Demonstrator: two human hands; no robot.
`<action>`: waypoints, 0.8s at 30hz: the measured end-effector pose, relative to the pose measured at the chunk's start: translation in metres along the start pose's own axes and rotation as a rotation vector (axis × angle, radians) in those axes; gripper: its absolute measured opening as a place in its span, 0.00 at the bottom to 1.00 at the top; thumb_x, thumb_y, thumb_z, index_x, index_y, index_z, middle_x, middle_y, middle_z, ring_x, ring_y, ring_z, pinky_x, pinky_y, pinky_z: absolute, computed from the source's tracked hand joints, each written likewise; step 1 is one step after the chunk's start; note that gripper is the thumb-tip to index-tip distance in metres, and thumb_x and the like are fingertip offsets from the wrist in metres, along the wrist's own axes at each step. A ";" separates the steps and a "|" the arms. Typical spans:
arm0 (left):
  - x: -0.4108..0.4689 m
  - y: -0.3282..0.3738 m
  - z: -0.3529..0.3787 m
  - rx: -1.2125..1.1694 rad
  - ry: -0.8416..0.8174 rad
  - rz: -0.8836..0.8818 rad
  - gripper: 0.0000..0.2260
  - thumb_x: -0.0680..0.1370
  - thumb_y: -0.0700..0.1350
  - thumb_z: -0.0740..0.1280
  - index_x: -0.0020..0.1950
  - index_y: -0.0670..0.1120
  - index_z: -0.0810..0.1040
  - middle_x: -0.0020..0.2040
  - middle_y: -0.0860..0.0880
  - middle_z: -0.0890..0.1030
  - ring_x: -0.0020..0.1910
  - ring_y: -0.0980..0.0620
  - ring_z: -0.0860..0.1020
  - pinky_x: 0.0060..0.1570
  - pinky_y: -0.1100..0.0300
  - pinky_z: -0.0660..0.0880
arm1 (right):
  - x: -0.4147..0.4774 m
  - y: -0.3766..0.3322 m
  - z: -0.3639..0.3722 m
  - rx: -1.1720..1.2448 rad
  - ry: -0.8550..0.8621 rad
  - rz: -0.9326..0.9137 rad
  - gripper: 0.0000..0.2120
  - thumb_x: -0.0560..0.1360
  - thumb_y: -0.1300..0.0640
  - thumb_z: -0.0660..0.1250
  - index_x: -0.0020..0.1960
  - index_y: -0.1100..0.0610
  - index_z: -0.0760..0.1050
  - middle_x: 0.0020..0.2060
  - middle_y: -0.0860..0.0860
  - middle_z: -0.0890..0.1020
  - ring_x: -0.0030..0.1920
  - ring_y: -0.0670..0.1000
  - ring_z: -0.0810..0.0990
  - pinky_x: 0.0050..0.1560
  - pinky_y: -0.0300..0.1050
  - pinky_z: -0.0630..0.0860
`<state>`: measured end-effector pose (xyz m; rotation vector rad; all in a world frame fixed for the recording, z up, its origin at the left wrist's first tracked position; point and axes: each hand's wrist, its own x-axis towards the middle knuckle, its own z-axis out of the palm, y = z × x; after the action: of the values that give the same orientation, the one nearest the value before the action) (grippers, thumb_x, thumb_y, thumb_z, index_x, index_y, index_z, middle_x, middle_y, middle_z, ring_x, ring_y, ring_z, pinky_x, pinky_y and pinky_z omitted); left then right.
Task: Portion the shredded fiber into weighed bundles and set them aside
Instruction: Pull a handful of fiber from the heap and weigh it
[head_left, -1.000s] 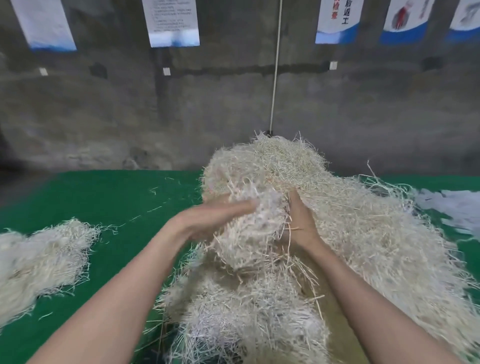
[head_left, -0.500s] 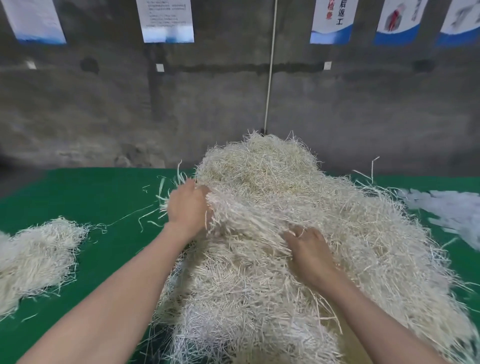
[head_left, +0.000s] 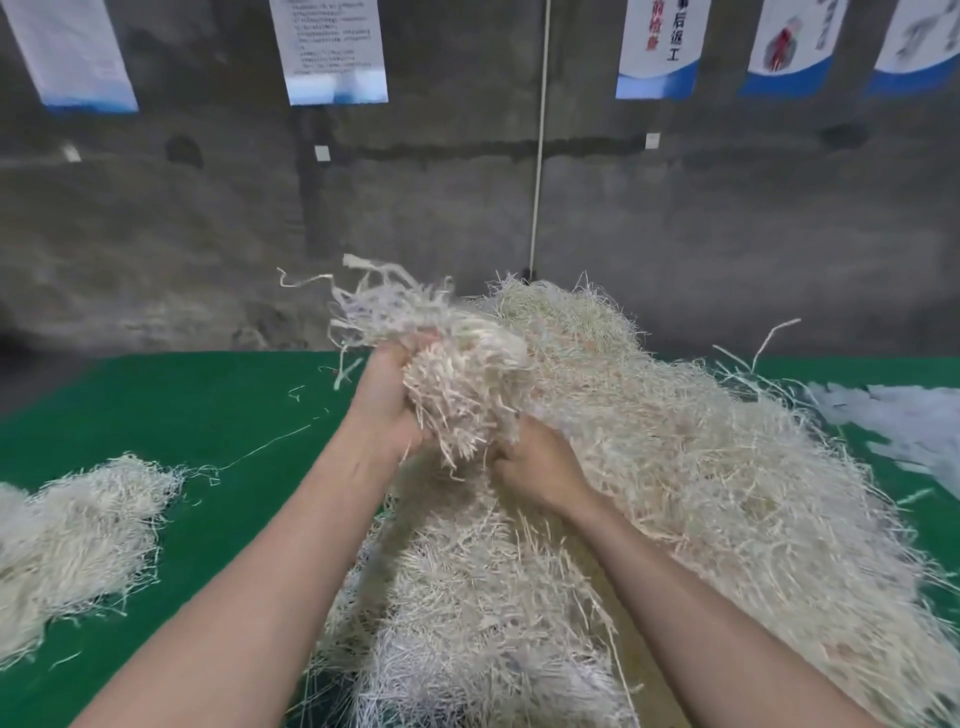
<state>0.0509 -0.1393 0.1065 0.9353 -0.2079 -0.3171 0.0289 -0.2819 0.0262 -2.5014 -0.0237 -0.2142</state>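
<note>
Progress: one small heap (head_left: 78, 535) of fiber lay apart at the left edge of the green desk (head_left: 208, 415), well clear of the main pile (head_left: 675, 467). Whether that heap had been weighed I could not tell; no scale was in sight. The pile took up most of the desk's middle and right, so by my reckoning nearly all the portioning was left to do. A few loose strands lay on the bare green between heap and pile.

Step in hand, as I judged it: pulling one clump (head_left: 457, 384) free of the pile to make a portion.

Left hand (head_left: 387, 410): raised above the pile's near-left slope, fingers (head_left: 402, 356) clenched round the clump. Strands stuck out above the fist and hung below it.

Right hand (head_left: 535, 462): lower and just beside the left, fingers (head_left: 506, 457) curled into the pile where the clump's lower end met it. The fingertips were buried in fiber and out of sight.

Clump against pile: its right side touched the crest of the pile, and strands ran between the two, so I took it as not fully separated.

Also noted: paler white shreds (head_left: 893, 421) on the desk at far right, beside the pile. Posters (head_left: 335, 52) hung on the grey wall behind.
</note>
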 end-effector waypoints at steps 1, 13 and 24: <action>0.001 0.002 -0.001 -0.033 0.005 0.009 0.07 0.67 0.41 0.65 0.44 0.42 0.75 0.38 0.42 0.82 0.38 0.43 0.82 0.42 0.46 0.80 | -0.002 0.013 0.009 -0.076 0.013 0.020 0.09 0.75 0.61 0.65 0.52 0.51 0.70 0.38 0.47 0.77 0.35 0.47 0.80 0.37 0.44 0.81; 0.014 -0.001 -0.031 -0.015 0.409 -0.022 0.31 0.62 0.44 0.70 0.65 0.46 0.71 0.69 0.41 0.69 0.64 0.38 0.71 0.59 0.38 0.71 | -0.042 0.025 -0.052 -0.087 -0.133 0.126 0.48 0.62 0.39 0.74 0.74 0.45 0.53 0.64 0.47 0.72 0.55 0.50 0.75 0.50 0.39 0.74; 0.010 0.023 -0.031 -0.293 0.146 0.147 0.14 0.73 0.45 0.62 0.55 0.40 0.78 0.54 0.38 0.81 0.49 0.41 0.82 0.47 0.45 0.79 | 0.008 0.006 0.004 0.309 0.046 0.124 0.14 0.77 0.63 0.63 0.62 0.60 0.74 0.56 0.57 0.79 0.44 0.51 0.80 0.38 0.42 0.74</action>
<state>0.0735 -0.1068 0.1079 0.6455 -0.0921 -0.1374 0.0373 -0.2846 0.0209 -2.1809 0.1091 -0.2005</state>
